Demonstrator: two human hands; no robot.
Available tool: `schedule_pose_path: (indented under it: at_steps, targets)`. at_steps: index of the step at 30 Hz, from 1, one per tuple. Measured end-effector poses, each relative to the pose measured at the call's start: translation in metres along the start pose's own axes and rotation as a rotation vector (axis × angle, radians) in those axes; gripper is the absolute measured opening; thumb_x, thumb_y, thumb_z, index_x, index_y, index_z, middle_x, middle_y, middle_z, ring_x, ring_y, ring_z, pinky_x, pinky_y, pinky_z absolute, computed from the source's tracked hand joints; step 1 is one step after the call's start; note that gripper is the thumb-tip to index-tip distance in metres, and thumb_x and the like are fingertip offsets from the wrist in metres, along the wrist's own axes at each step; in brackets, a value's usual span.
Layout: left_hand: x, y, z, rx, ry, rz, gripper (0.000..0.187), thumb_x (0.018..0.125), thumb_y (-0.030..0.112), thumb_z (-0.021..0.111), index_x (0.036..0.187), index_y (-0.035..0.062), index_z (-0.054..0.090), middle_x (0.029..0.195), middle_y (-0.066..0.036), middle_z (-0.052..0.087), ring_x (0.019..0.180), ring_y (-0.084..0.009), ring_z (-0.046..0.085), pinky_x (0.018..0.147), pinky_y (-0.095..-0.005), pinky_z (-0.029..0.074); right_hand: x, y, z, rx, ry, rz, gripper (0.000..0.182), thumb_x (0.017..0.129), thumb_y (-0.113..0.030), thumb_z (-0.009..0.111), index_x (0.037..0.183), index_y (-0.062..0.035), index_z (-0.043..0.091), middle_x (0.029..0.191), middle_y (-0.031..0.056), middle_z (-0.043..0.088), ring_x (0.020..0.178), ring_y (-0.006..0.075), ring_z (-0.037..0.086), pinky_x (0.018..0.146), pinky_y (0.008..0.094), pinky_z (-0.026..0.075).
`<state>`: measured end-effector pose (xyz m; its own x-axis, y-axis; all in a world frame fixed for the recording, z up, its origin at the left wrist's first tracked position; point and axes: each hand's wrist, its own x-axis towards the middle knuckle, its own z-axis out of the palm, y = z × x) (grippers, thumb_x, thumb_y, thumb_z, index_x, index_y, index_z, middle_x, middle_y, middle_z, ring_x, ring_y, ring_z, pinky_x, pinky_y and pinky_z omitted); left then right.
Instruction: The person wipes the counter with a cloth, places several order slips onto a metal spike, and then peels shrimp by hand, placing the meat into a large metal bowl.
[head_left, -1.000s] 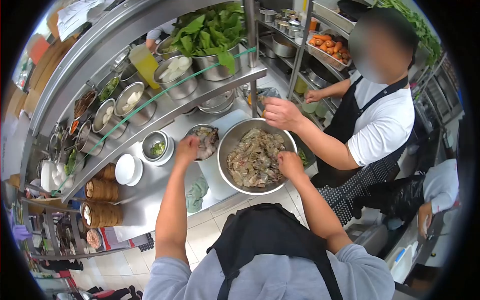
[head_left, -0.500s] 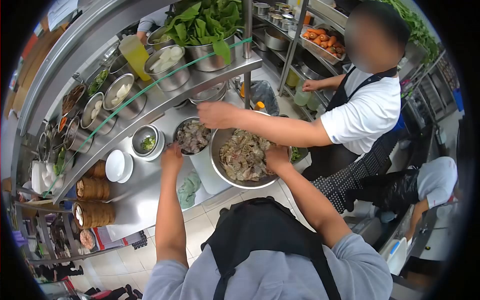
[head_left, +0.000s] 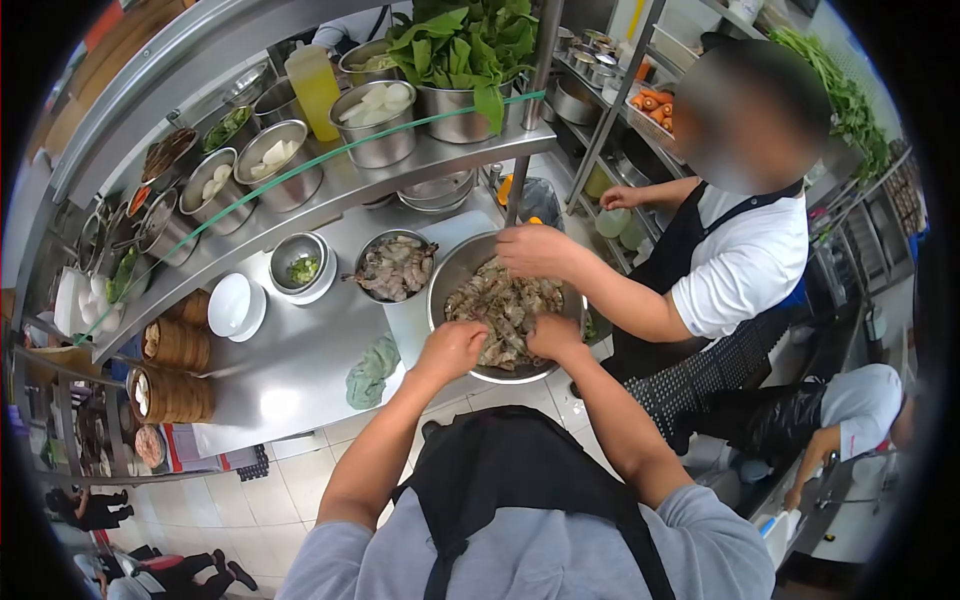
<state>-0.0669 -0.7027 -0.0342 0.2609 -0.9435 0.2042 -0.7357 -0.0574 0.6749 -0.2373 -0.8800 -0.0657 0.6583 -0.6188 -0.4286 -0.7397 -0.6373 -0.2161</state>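
Note:
A large steel bowl (head_left: pixel 437 318) holds a heap of raw grey shrimp (head_left: pixel 508 300). Over its near left rim is my left hand (head_left: pixel 452 350), fingers curled together; what they pinch, if anything, is hidden. My right hand (head_left: pixel 552 338) reaches into the bowl's near right side, closed with its fingertips among the shrimp and on one of them. To the left, a smaller steel bowl (head_left: pixel 352 285) contains more shrimp (head_left: pixel 395 268), paler and piled to the brim. A co-worker's hand (head_left: pixel 530 250) hangs over the far side of the large bowl.
The co-worker (head_left: pixel 745 240) stands close on the right. On the steel counter (head_left: pixel 300 370) are a green cloth (head_left: pixel 372 374), white bowls (head_left: pixel 237 308), chopped greens in a bowl (head_left: pixel 302 270) and bamboo steamers (head_left: pixel 172 397). A shelf (head_left: pixel 400 165) of food containers overhangs the far side.
My left hand has moved right, from the smaller bowl to the large bowl. The co-worker's hand has shifted from near the smaller bowl to over the large one. My right hand stays in the large bowl.

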Motion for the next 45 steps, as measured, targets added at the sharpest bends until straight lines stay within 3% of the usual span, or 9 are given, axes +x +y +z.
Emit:
schedule_pose_path:
  at_steps: [4, 7, 18, 22, 24, 26, 31, 42, 45]
  targets:
    - [0.024, 0.001, 0.04, -0.184, -0.098, -0.086, 0.025, 0.093, 0.024, 0.062, 0.101, 0.0019, 0.07, 0.093, -0.017, 0.072, 0.076, -0.0287, 0.07, 0.067, -0.0373, 0.055, -0.022, -0.009, 0.003, 0.02, 0.261, 0.0, 0.04, 0.084, -0.028, 0.056, 0.114, -0.0009, 0.059, 0.108, 0.0203, 0.069, 0.099, 0.0346, 0.068, 0.09, 0.055, 0.045]
    - [0.048, 0.026, 0.048, -0.737, -0.255, -0.821, 0.037, 0.098, 0.036, 0.058, 0.1, -0.0001, 0.064, 0.085, -0.009, 0.067, 0.07, -0.0178, 0.064, 0.053, -0.0309, 0.053, -0.04, -0.039, -0.001, 0.091, 0.426, -0.128, 0.041, 0.085, -0.032, 0.061, 0.113, -0.0016, 0.058, 0.099, 0.0166, 0.066, 0.093, 0.037, 0.065, 0.085, 0.055, 0.043]
    - [0.054, -0.013, -0.014, -0.839, -0.598, -0.441, 0.022, 0.097, 0.022, 0.052, 0.108, 0.0062, 0.063, 0.09, -0.002, 0.063, 0.083, -0.0109, 0.06, 0.072, -0.0276, 0.052, -0.037, -0.04, -0.021, 0.799, 0.668, -0.56, 0.04, 0.085, -0.008, 0.062, 0.124, -0.0024, 0.052, 0.121, 0.0211, 0.058, 0.111, 0.0403, 0.058, 0.091, 0.0459, 0.048]
    - [0.07, -0.02, -0.029, -0.681, -0.586, -0.317, 0.02, 0.095, 0.019, 0.052, 0.106, 0.0062, 0.063, 0.088, 0.0, 0.063, 0.082, -0.0079, 0.059, 0.072, -0.0257, 0.049, -0.015, -0.042, -0.037, 0.83, 0.348, -0.495, 0.037, 0.087, -0.009, 0.061, 0.121, -0.0004, 0.051, 0.101, 0.0203, 0.066, 0.1, 0.0375, 0.064, 0.088, 0.0445, 0.049]
    - [0.076, -0.018, -0.037, -0.531, -0.577, -0.317, 0.022, 0.091, 0.018, 0.054, 0.106, 0.0057, 0.064, 0.088, -0.005, 0.065, 0.081, -0.0146, 0.061, 0.076, -0.0309, 0.051, -0.006, -0.043, -0.035, 0.713, 0.497, -0.546, 0.033, 0.09, -0.008, 0.059, 0.119, 0.0012, 0.049, 0.088, 0.015, 0.067, 0.081, 0.0283, 0.066, 0.077, 0.0376, 0.051]
    - [0.074, -0.013, -0.034, -0.151, -0.355, 0.037, 0.027, 0.086, 0.022, 0.056, 0.101, 0.0018, 0.064, 0.081, -0.016, 0.066, 0.077, -0.0287, 0.065, 0.072, -0.0395, 0.051, 0.001, -0.041, -0.034, 1.104, 0.086, -0.438, 0.025, 0.089, -0.008, 0.058, 0.112, -0.0008, 0.05, 0.084, 0.0115, 0.064, 0.074, 0.0205, 0.064, 0.071, 0.0327, 0.05]
    - [0.066, 0.032, -0.04, 0.194, -0.231, 0.05, 0.029, 0.079, 0.027, 0.054, 0.092, 0.0011, 0.059, 0.085, -0.024, 0.066, 0.082, -0.0457, 0.063, 0.074, -0.0544, 0.05, -0.008, -0.041, -0.045, 1.426, -0.195, -0.267, 0.052, 0.102, -0.052, 0.046, 0.122, -0.0047, 0.054, 0.069, -0.0002, 0.047, 0.057, 0.011, 0.049, 0.049, 0.0287, 0.041]
    - [0.068, 0.028, 0.002, -0.287, -0.149, 0.09, 0.025, 0.077, 0.017, 0.052, 0.092, -0.0019, 0.058, 0.079, -0.022, 0.06, 0.071, -0.0396, 0.057, 0.07, -0.0429, 0.047, -0.017, -0.016, -0.036, 1.951, -0.494, -0.165, 0.043, 0.098, -0.054, 0.055, 0.082, -0.0144, 0.053, 0.059, -0.0081, 0.028, 0.049, 0.0051, 0.026, 0.046, 0.0235, 0.022]
    - [0.072, 0.025, 0.006, -0.42, -0.17, 0.072, 0.019, 0.081, 0.017, 0.051, 0.087, -0.0002, 0.058, 0.072, -0.01, 0.058, 0.067, -0.0188, 0.053, 0.063, -0.0337, 0.042, -0.013, -0.007, -0.033, 2.015, -0.702, -0.288, 0.041, 0.1, -0.05, 0.054, 0.085, -0.0113, 0.057, 0.058, -0.0079, 0.032, 0.048, 0.0068, 0.03, 0.046, 0.0233, 0.028]
